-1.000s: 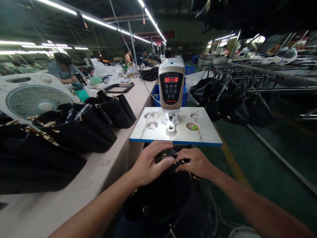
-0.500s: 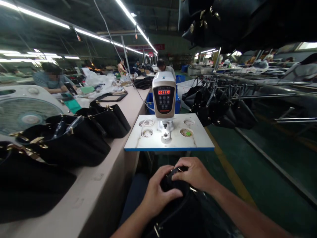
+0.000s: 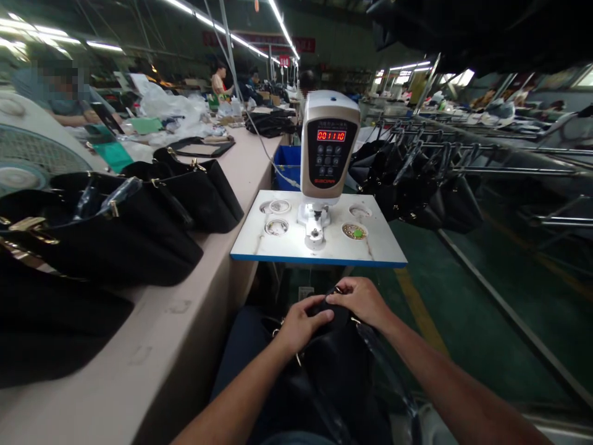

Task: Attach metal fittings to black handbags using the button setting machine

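A black handbag (image 3: 343, 371) with gold rings and wrapped handles rests on my lap. My left hand (image 3: 301, 324) grips its upper edge from the left, thumb and fingers closed on the black material. Beside it, my right hand (image 3: 359, 301) pinches the same edge near a small gold fitting. Just past both hands stands a snap-press machine (image 3: 330, 148) with a red 001110 display. Its white worktop (image 3: 250, 242) has round recesses, and the front right one holds small gold parts (image 3: 354, 231) and a green piece.
Several black handbags (image 3: 125, 228) line the beige table (image 3: 171, 321) on my left, near a fan (image 3: 28, 148). More bags (image 3: 417, 191) hang from metal rails on the right. A blue bin (image 3: 286, 167) stands behind the worktop. People work farther back.
My view has shifted closer to the machine. Both hands still hold the bag's edge, which now looks flatter between them, and the bag's handles show more plainly.
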Action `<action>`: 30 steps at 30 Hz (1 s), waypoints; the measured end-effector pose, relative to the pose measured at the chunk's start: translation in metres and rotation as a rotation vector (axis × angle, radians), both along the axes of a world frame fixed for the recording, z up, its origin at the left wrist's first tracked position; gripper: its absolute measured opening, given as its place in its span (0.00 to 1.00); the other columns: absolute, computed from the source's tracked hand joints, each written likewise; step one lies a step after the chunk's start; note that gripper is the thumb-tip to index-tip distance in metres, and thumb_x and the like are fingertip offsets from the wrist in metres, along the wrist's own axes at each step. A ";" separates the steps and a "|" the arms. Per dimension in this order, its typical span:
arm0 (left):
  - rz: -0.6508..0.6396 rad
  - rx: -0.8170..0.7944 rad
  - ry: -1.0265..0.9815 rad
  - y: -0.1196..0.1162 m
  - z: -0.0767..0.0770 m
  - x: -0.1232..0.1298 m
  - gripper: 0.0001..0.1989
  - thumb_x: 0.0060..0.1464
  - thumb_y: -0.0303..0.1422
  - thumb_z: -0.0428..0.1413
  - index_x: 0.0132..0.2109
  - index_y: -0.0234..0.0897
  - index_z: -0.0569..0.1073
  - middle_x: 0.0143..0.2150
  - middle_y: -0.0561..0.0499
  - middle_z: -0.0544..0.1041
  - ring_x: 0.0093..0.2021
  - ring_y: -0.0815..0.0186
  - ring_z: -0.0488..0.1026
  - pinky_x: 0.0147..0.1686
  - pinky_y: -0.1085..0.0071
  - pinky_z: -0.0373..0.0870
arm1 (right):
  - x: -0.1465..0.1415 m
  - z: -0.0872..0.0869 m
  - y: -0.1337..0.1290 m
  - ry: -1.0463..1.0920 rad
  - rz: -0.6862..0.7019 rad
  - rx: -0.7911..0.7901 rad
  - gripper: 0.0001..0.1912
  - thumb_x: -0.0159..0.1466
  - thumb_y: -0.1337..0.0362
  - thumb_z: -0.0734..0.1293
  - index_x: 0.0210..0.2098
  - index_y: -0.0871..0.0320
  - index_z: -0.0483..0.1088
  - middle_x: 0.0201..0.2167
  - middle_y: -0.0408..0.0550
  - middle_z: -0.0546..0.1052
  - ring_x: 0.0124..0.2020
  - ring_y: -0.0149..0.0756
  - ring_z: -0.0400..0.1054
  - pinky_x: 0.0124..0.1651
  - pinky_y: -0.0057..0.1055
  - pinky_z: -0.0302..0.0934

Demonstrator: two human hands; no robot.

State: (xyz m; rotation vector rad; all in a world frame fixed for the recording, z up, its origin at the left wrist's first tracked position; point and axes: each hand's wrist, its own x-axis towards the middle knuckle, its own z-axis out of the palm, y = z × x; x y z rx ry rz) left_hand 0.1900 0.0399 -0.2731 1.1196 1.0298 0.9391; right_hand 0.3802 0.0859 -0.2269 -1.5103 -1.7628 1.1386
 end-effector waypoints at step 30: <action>0.108 0.016 0.141 0.142 0.055 -0.023 0.18 0.51 0.45 0.55 0.28 0.35 0.79 0.24 0.52 0.74 0.30 0.62 0.70 0.35 0.67 0.63 | -0.026 0.058 0.142 -0.149 0.173 -0.079 0.24 0.66 0.45 0.63 0.25 0.58 0.70 0.22 0.40 0.68 0.27 0.33 0.61 0.32 0.31 0.50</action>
